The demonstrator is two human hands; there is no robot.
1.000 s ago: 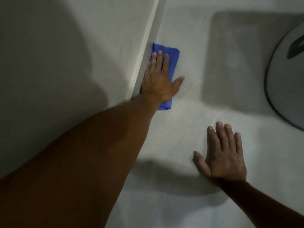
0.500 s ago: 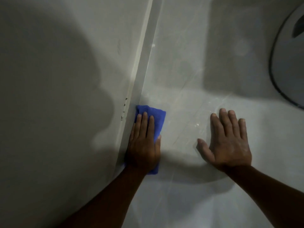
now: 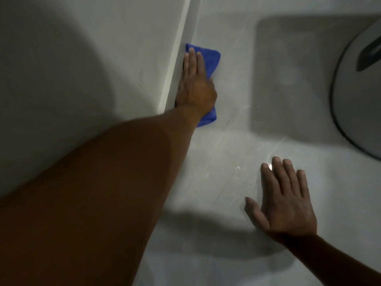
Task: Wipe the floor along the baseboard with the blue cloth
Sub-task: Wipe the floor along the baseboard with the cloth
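Note:
A folded blue cloth (image 3: 211, 57) lies flat on the pale tiled floor (image 3: 226, 166), its left edge against the white baseboard (image 3: 181, 56). My left hand (image 3: 195, 87) presses down on the cloth with the arm stretched far forward, fingers straight and together, covering the cloth's middle. Blue shows beyond the fingertips and at the wrist. My right hand (image 3: 286, 203) rests flat on the floor nearer to me, fingers spread, holding nothing.
The white wall (image 3: 82, 69) fills the left side, with faint dark marks above the baseboard. A round grey object with a dark rim (image 3: 354, 89) stands at the right edge. A square shadow falls on the floor beside it.
My left hand has pushed the cloth forward along the baseboard, away from me, after pulling it near half a second ago. My right hand has stayed planted on the floor.

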